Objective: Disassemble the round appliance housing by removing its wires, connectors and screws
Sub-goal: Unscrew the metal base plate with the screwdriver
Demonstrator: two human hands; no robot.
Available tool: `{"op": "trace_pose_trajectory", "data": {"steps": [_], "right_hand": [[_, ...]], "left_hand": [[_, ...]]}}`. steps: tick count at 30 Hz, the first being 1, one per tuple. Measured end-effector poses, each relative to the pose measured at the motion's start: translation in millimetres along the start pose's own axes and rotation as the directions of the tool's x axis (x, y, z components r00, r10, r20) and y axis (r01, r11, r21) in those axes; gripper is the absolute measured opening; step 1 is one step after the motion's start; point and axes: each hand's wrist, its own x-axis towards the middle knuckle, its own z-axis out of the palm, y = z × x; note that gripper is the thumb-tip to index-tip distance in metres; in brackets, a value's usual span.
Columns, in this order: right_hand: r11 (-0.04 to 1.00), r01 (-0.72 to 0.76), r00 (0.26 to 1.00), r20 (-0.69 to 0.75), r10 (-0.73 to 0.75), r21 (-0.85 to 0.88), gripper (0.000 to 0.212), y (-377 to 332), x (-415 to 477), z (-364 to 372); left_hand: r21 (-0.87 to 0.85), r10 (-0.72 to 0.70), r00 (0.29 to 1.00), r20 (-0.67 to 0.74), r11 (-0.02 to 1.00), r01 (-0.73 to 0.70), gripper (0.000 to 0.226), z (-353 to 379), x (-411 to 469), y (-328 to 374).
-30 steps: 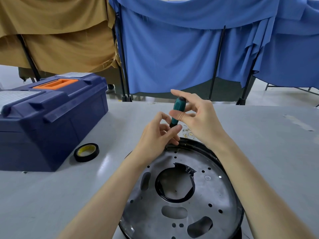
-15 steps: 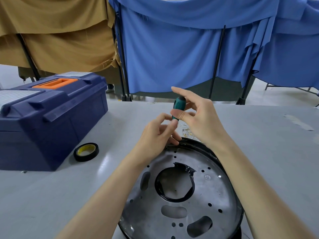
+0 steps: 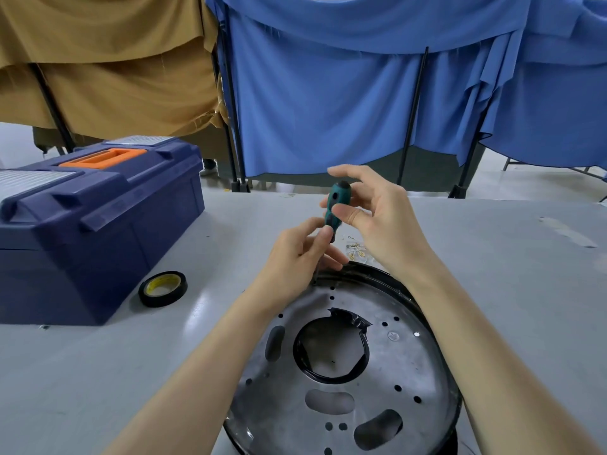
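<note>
Though dark-rimmed, grey perforated round housing (image 3: 404,362)

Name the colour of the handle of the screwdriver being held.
Teal green with a black end cap; the screwdriver shows best in the head view.

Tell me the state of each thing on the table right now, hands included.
Round housing: lying flat, metal plate up.
Screwdriver: upright, tip down at the housing's far rim.
Right hand: pinches the screwdriver handle.
Left hand: pinches the screwdriver lower down.
Toolbox: lid closed.
Tape roll: lying flat beside the toolbox.
Loose small parts: scattered behind the housing.
</note>
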Motion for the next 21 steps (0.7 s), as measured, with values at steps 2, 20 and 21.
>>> {"op": "trace_pose_trajectory", "data": {"steps": [2, 20, 21], "right_hand": [[0.998, -0.009, 1.0, 0.018, 0.007, 0.069, 0.033, -0.9, -1.2, 0.7], [0.995, 0.024, 1.0, 0.001, -0.024, -0.099, 0.045, 2.4, 0.1, 2.4], [0.995, 0.022, 1.0, -0.008, -0.023, -0.099, 0.047, 2.7, 0.4, 1.6]], "left_hand": [[0.007, -0.005, 1.0, 0.002, 1.0, 0.005, 0.021, 0.2, 0.0, -0.2], [0.021, 0.003, 0.999, -0.045, 1.0, -0.002, 0.02, -3.5, -0.8, -0.7], [0.027, 0.01, 0.999, -0.036, 1.0, -0.009, 0.015, -3.3, -1.4, 0.2]]}}
